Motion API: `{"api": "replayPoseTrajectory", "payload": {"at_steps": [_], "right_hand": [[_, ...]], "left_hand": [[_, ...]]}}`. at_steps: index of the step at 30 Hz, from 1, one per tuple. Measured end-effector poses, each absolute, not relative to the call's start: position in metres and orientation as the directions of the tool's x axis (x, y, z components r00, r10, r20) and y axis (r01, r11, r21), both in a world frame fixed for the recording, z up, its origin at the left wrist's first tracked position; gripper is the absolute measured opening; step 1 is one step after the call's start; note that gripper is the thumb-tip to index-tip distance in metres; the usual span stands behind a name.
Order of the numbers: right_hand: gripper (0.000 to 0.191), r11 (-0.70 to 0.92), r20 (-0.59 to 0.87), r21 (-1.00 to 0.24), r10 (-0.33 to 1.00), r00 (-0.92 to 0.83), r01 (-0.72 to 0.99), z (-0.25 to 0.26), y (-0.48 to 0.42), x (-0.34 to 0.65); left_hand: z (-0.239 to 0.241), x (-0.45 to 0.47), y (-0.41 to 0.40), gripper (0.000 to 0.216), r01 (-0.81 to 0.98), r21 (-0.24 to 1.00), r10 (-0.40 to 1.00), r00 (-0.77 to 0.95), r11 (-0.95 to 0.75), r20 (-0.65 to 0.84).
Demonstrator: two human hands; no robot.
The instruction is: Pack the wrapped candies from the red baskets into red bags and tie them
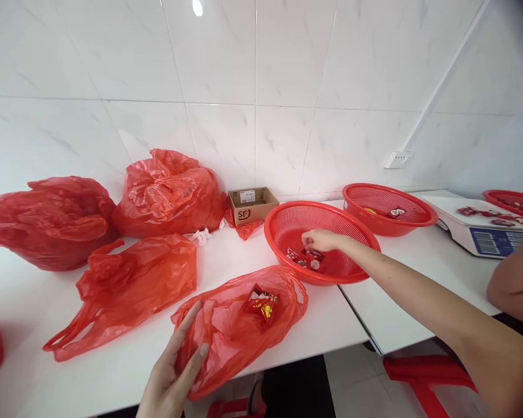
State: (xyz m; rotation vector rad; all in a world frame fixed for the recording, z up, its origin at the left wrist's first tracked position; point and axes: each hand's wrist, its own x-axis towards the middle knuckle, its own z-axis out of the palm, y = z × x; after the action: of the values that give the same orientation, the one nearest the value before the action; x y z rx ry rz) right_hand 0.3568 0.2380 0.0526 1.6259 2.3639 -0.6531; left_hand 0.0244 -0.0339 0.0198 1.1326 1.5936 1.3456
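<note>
on a white table (113,371), the person's left hand (174,371) lay with fingers spread open against the near edge of a flat red plastic bag (226,331) that held a red and gold packet (262,303). the right hand (321,240) reached into a red mesh basket (279,232) just beyond the bag, fingers curled down onto small red wrapped sweets (307,259); whether they gripped one could not be told. more red bags (113,220) and a cardboard box (251,206) sat behind.
</note>
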Motion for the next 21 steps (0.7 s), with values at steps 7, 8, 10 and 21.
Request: {"api": "replayPoseTrajectory", "payload": {"at_steps": [7,8,10,21], "right_hand": [[0.09,0.381,-0.473,-0.28,0.744,-0.472,0.881,0.037,0.226,0.329],[0.087,0.39,-0.481,-0.266,0.739,-0.472,0.882,0.034,0.226,0.327],[0.078,0.401,-0.478,-0.243,0.743,-0.469,0.883,0.029,0.228,0.326],[0.015,0.401,-0.327,-0.314,0.805,-0.495,0.86,0.042,0.244,0.346]], "left_hand": [[0.016,0.025,-0.03,0.06,0.152,0.988,0.942,-0.335,0.022,0.03],[0.016,0.025,-0.029,0.061,0.153,0.988,0.942,-0.335,0.018,0.034],[0.015,0.025,-0.028,0.062,0.146,0.989,0.939,-0.343,0.018,0.034],[0.008,0.02,-0.028,0.059,0.101,0.995,0.944,-0.328,0.017,0.017]]}}
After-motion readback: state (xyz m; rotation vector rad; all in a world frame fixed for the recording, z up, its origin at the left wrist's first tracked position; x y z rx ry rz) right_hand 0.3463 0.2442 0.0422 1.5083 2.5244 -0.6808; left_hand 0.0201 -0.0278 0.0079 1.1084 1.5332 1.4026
